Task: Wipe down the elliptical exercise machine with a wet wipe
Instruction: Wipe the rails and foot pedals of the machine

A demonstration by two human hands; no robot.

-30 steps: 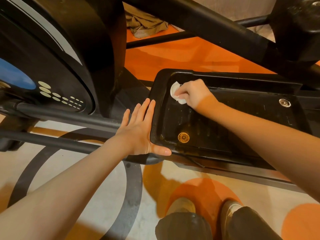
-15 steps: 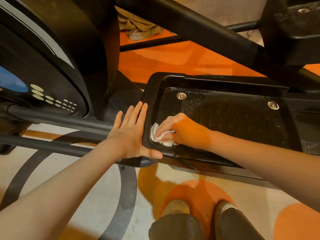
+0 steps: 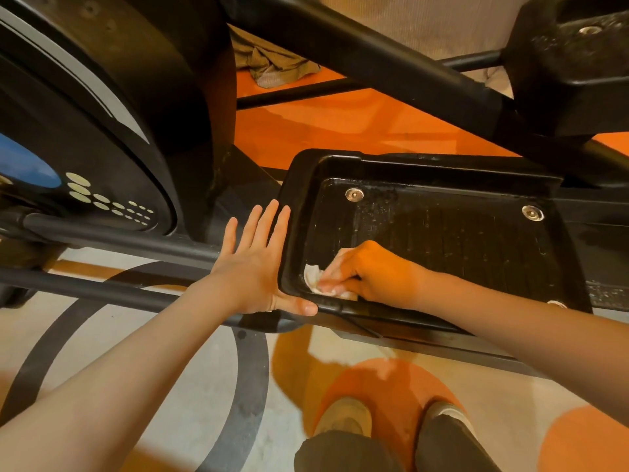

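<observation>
Right hand: my curled fingers are pinching the wet wipe in the pedal corner.
Left hand: my straight fingers are bracing its outer rim.

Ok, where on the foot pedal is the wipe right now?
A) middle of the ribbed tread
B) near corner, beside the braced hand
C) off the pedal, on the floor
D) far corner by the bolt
B: the right hand pinches the wet wipe into the pedal's near corner, next to the left hand laid flat against its end.

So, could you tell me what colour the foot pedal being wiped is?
Glossy black foot pedal, seen in the head view.
</observation>
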